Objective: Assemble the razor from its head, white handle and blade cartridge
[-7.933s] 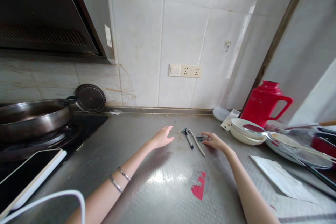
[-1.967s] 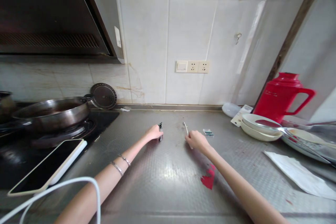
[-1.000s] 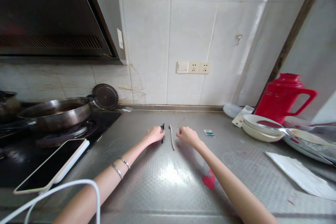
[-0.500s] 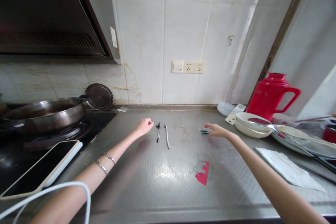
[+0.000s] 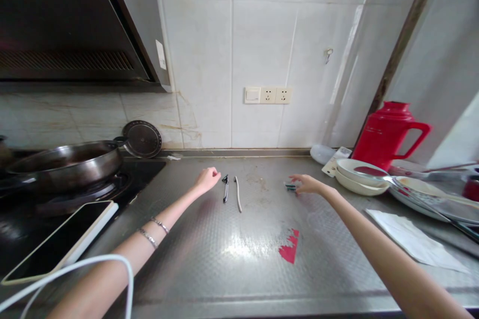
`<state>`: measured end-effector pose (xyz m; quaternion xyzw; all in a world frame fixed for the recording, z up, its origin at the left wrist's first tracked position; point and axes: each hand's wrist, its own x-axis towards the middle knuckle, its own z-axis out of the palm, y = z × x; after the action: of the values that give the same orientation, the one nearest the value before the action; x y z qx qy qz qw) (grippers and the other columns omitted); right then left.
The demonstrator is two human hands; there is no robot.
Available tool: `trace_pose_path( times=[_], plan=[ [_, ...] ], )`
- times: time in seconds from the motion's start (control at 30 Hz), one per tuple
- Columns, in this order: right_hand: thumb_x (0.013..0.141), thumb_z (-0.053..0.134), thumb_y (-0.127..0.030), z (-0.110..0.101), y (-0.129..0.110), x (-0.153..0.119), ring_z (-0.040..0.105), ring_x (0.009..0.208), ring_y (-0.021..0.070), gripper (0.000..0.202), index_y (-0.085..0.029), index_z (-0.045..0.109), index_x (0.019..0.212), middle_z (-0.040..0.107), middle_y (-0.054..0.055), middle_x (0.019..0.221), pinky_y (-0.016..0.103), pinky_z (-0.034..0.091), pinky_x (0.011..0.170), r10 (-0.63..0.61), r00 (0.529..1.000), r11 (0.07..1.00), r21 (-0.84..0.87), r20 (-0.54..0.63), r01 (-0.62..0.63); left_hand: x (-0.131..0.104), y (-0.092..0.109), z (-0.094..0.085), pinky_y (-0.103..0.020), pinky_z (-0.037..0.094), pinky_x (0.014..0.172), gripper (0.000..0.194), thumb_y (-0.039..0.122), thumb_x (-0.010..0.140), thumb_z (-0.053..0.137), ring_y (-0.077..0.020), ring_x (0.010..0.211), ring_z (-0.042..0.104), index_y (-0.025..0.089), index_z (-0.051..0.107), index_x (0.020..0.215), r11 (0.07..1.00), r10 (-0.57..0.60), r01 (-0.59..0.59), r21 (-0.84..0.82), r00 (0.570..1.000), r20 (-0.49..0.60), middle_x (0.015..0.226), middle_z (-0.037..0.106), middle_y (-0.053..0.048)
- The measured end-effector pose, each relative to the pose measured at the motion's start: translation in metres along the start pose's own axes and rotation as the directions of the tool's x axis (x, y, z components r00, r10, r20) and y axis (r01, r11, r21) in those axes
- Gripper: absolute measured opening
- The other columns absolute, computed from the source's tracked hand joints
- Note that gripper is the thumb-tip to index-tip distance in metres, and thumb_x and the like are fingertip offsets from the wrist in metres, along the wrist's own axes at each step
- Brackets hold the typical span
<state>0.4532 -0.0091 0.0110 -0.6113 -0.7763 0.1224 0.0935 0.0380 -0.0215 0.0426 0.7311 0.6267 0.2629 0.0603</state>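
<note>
My left hand (image 5: 208,179) is closed just left of a small razor-like tool (image 5: 225,189) with a black head; nothing shows in its curled fingers. Beside that tool lies a thin white strip (image 5: 238,194), slightly bent. On the right, the fingers of my right hand (image 5: 305,184) are apart and curve down over a small clear item with dark green bars (image 5: 290,186) on the steel counter (image 5: 209,269). Whether the fingertips touch it is hard to tell. A torn red piece (image 5: 289,247) lies nearer the front edge.
A steel pan (image 5: 71,164) sits on the stove at left, with a phone (image 5: 56,244) and a white cable (image 5: 75,266) in front. At right stand a red thermos (image 5: 385,134), stacked bowls (image 5: 359,187) and a white napkin (image 5: 415,239).
My left hand has shifted very slightly right, towards the razor-like tool. More of the green-barred item shows beside my right hand, which has barely moved.
</note>
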Motion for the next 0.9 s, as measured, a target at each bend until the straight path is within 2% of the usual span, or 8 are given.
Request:
trace_pose_path(
  times=[0.1,0.2,0.3,0.43,0.57,0.67,0.8,0.9],
  plan=[
    [0.058,0.063,-0.015,-0.002,0.001,-0.002,0.058,0.096,0.0227,0.066,-0.017,0.049,0.123,0.063,0.008,0.110,0.028,0.042,0.083,-0.024,0.999,1.000,-0.012,-0.028,0.023,0.002,0.001,0.004,-0.024,0.039,0.062,0.025,0.036,0.078,0.047,-0.0149,0.068,0.057,0.017,0.060,0.070,0.999,0.042,-0.041,-0.025,0.999,0.002,0.071,0.064,-0.004],
    [0.061,0.063,-0.020,-0.004,-0.007,-0.001,0.058,0.095,0.0222,0.067,-0.015,0.046,0.126,0.063,0.008,0.109,0.027,0.042,0.082,-0.063,0.996,0.998,-0.019,-0.062,0.062,0.004,0.004,0.009,-0.025,0.040,0.065,0.021,0.035,0.077,0.050,-0.0151,0.070,0.056,0.016,0.059,0.074,0.983,0.171,-0.169,-0.072,0.985,0.019,0.075,0.063,-0.004],
    [0.062,0.062,-0.021,-0.006,-0.030,0.002,0.056,0.096,0.0225,0.068,-0.017,0.043,0.127,0.062,0.006,0.108,0.030,0.040,0.085,-0.167,0.982,0.986,-0.032,-0.094,0.164,0.004,0.016,0.015,-0.027,0.041,0.076,0.022,0.035,0.073,0.056,-0.0174,0.084,0.055,0.016,0.059,0.083,0.939,0.340,-0.336,-0.077,0.939,0.054,0.089,0.061,-0.006],
    [0.062,0.062,-0.021,-0.007,-0.076,0.005,0.051,0.098,0.0223,0.072,-0.017,0.039,0.130,0.061,0.006,0.109,0.031,0.039,0.085,-0.318,0.941,0.948,-0.021,-0.112,0.318,-0.002,0.042,0.018,-0.033,0.039,0.087,0.043,0.044,0.068,0.062,-0.0228,0.100,0.048,0.016,0.057,0.099,0.888,0.457,-0.460,-0.012,0.879,0.137,0.106,0.056,-0.009],
    [0.062,0.063,-0.020,-0.005,-0.116,0.002,0.049,0.102,0.0220,0.075,-0.019,0.036,0.132,0.060,0.006,0.108,0.032,0.039,0.085,-0.447,0.887,0.893,0.004,-0.118,0.451,-0.008,0.063,0.022,-0.035,0.038,0.088,0.062,0.055,0.064,0.061,-0.0261,0.106,0.045,0.016,0.053,0.111,0.870,0.477,-0.491,0.030,0.857,0.193,0.112,0.053,-0.011],
    [0.060,0.064,-0.017,-0.004,-0.136,-0.003,0.049,0.102,0.0218,0.075,-0.020,0.038,0.131,0.060,0.006,0.107,0.032,0.039,0.085,-0.478,0.871,0.875,0.017,-0.114,0.483,-0.007,0.069,0.030,-0.035,0.038,0.087,0.067,0.060,0.063,0.059,-0.0270,0.105,0.046,0.016,0.053,0.112,0.872,0.462,-0.486,0.056,0.857,0.227,0.110,0.054,-0.012],
    [0.060,0.064,-0.016,-0.001,-0.150,-0.006,0.050,0.101,0.0213,0.074,-0.020,0.039,0.130,0.060,0.006,0.107,0.032,0.040,0.085,-0.480,0.870,0.874,0.029,-0.112,0.486,-0.003,0.069,0.040,-0.034,0.040,0.085,0.062,0.060,0.063,0.059,-0.0272,0.104,0.047,0.017,0.057,0.108,0.874,0.449,-0.481,0.066,0.853,0.265,0.106,0.056,-0.011],
    [0.061,0.064,-0.016,0.003,-0.150,-0.002,0.049,0.103,0.0225,0.075,-0.020,0.038,0.131,0.060,0.007,0.108,0.033,0.041,0.085,-0.474,0.872,0.877,0.028,-0.120,0.480,0.002,0.067,0.044,-0.032,0.040,0.086,0.059,0.058,0.062,0.060,-0.0265,0.103,0.048,0.018,0.059,0.106,0.891,0.418,-0.451,0.053,0.861,0.290,0.105,0.056,-0.010]
  ],
)
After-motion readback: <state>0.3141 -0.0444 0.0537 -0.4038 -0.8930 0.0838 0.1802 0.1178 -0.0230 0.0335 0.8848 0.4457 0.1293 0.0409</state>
